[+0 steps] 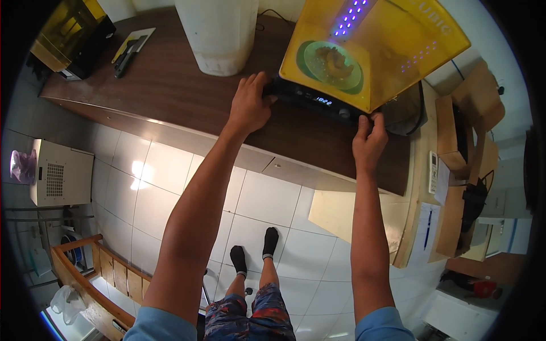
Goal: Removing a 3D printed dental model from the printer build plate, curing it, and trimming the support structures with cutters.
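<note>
A UV curing machine (380, 45) with a see-through yellow cover stands near the front edge of the brown tabletop. Violet lights (348, 20) glow inside it, and a small display (323, 101) is lit on its black base. On the round green turntable (318, 77) lies a pale, lumpy printed-looking piece (335, 61) that I cannot name. My left hand (250, 105) is closed around the left front corner of the base. At the right front corner, my right hand (368, 139) grips with thumb and fingers bent; parts of its fingers are hidden.
A tall white bin (219, 40) stands behind my left hand. Farther left are a scraper and cutter on a white card (133, 48) and a yellow-covered black machine (74, 42). A remote control (433, 170), a pen (427, 230) and open cardboard boxes (455, 133) sit right.
</note>
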The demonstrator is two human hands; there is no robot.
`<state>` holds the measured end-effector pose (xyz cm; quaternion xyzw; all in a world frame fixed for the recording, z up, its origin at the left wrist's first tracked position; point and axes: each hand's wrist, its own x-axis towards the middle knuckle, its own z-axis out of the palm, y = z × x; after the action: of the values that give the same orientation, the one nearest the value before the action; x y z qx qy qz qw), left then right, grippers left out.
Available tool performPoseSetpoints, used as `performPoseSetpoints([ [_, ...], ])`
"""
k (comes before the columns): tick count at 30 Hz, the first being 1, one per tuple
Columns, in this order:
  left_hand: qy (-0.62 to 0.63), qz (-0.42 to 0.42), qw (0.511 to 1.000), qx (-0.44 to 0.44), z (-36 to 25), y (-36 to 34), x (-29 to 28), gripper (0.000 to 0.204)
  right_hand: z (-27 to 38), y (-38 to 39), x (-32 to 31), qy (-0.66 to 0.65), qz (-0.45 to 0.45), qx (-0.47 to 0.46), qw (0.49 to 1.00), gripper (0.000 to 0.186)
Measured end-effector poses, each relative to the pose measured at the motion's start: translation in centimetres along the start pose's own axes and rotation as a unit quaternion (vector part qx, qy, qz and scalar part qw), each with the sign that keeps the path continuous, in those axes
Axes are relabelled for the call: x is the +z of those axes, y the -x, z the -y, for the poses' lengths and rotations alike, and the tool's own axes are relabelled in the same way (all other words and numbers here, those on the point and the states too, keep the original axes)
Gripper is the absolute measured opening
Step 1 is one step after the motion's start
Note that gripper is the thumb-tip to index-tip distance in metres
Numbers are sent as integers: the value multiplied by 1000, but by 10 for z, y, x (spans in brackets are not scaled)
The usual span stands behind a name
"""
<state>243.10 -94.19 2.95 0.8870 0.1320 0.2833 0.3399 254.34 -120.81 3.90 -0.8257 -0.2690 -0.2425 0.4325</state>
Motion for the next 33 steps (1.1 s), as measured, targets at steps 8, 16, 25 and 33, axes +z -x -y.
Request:
performPoseSetpoints([
  [8, 162, -68, 982, -68, 8, 9, -5, 28, -23, 16, -1, -99, 24, 96, 990, 13],
  [16, 239, -50, 964, -104, -8, 8, -18, 26, 6, 13, -7, -115, -92, 110, 983, 7],
  [25, 311, -70, 939, -128, -18, 11, -22, 16, 10, 17, -6, -73, -114, 93, 986, 10],
  [33, 254, -111, 948, -159, 14, 16, -12, 8, 36, 36, -40, -150, -92, 258, 950, 9],
])
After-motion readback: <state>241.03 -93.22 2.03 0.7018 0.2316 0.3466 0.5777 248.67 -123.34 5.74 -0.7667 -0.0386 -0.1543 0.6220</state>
